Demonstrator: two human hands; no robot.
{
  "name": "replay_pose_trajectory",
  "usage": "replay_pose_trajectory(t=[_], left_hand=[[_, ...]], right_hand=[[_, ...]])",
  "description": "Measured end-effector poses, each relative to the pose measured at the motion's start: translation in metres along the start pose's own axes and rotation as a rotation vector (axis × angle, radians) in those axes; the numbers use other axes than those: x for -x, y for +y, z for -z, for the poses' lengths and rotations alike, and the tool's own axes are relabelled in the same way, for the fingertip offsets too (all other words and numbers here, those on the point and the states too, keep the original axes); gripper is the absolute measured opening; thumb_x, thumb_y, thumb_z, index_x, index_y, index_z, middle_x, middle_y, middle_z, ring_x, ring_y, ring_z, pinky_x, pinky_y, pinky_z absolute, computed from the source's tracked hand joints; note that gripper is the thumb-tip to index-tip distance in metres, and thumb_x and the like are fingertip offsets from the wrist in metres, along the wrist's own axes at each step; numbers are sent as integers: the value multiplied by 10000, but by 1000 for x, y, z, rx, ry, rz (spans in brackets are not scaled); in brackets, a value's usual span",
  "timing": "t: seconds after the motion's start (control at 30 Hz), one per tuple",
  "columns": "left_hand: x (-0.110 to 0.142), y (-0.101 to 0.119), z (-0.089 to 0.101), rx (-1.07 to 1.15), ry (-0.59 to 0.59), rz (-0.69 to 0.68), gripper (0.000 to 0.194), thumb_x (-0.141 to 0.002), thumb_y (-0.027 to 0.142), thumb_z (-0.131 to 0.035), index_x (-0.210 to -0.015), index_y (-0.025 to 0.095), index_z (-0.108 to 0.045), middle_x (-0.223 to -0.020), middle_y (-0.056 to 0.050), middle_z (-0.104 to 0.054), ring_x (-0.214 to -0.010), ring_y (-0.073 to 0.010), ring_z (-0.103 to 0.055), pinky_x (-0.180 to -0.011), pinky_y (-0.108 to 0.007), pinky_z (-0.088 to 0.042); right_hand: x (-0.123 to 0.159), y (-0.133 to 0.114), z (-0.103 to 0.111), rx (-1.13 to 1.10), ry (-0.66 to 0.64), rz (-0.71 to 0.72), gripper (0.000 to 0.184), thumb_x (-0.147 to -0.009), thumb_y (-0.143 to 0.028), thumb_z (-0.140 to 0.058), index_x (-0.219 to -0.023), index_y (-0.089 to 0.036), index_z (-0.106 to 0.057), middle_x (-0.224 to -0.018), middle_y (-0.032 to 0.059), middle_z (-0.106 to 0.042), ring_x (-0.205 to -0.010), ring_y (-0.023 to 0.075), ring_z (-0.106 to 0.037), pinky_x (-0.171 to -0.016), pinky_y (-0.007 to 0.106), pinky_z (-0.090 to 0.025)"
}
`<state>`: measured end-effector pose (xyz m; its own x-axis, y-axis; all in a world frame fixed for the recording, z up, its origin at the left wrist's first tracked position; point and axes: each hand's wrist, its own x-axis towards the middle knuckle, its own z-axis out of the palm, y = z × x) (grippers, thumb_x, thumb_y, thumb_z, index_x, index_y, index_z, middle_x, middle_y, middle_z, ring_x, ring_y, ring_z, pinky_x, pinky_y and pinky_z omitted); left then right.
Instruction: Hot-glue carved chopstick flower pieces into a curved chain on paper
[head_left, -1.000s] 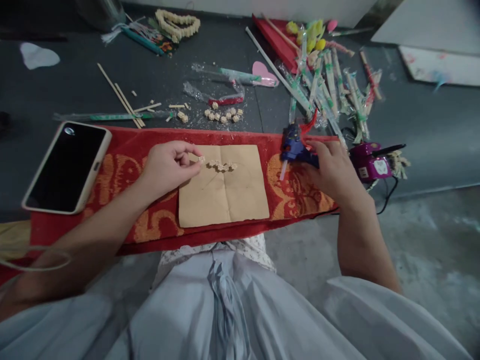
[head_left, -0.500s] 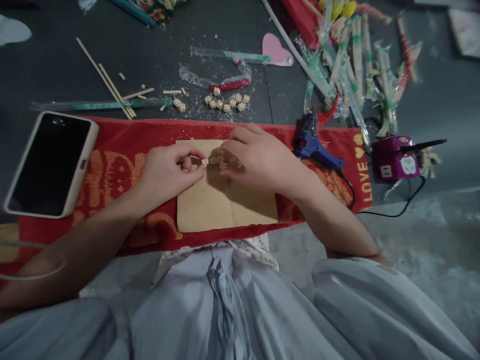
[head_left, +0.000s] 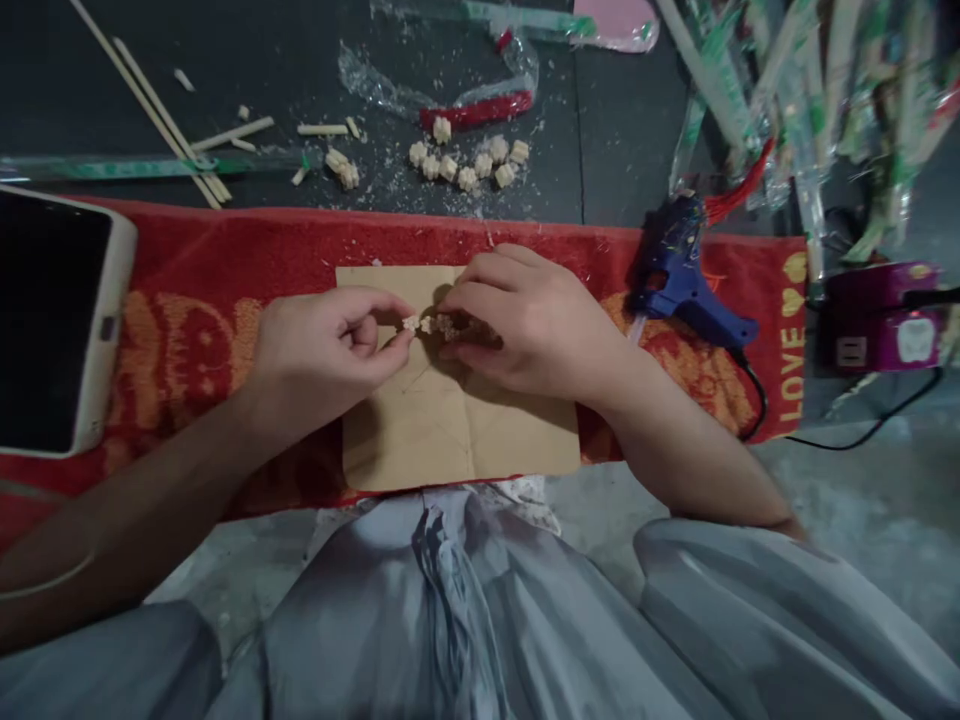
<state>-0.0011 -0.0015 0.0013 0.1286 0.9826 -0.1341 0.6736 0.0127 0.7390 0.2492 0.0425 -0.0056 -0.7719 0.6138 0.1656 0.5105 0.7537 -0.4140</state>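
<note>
My left hand (head_left: 322, 350) pinches a small pale wooden piece (head_left: 410, 323) between thumb and forefinger, pressing it against the left end of a short row of joined pieces (head_left: 442, 325). My right hand (head_left: 525, 320) rests over the row's right part, fingers curled down on it and hiding most of it. Both hands work over a creased tan paper sheet (head_left: 450, 430) that lies on a red and orange cloth (head_left: 210, 300). A blue glue gun (head_left: 686, 285) lies on the cloth to the right of my right hand.
A phone (head_left: 52, 315) with a dark screen lies at the cloth's left end. Loose cut pieces (head_left: 465, 165), thin sticks (head_left: 161, 120), plastic wrappers (head_left: 465, 100) and a purple device (head_left: 885, 315) with a cable sit on the dark floor beyond. My lap is at the bottom.
My right hand left the glue gun, which now lies on the cloth, and came left onto the row of pieces. The camera tilted down and closer. My left hand kept its pinch.
</note>
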Motion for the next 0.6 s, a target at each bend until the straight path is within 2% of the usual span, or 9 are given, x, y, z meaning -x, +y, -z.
replay_pose_trajectory(t=[0.17, 0.4, 0.6], left_hand=[[1, 9, 3, -52, -41, 80, 313, -881, 395, -667, -1038, 203, -860, -549, 114, -416, -533, -90, -365, -572, -246, -304], [5, 1, 2, -22, 20, -78, 318, -930, 406, -671, -1047, 187, -869, -581, 130, -429, -509, -49, -363, -603, -217, -371], [6, 1, 3, -20, 7, -95, 323, -948, 397, -659, -1059, 178, -870, -587, 128, -423, -508, -49, -368, -597, -219, -374]], right_hand=[[2, 0, -1, 11, 20, 7, 183, -1066, -207, -629, -1150, -166, -786, -1133, 103, -772, -1065, 264, -684, -928, 428, -549], [2, -6, 1, 100, 18, 33, 225, -1115, -206, -570, -1156, -168, -789, -1128, 105, -802, -1035, 262, -712, -902, 428, -576], [5, -3, -2, 53, 40, 15, 212, -1114, -226, -588, -1167, -186, -789, -1130, 90, -777, -1034, 246, -692, -897, 416, -563]])
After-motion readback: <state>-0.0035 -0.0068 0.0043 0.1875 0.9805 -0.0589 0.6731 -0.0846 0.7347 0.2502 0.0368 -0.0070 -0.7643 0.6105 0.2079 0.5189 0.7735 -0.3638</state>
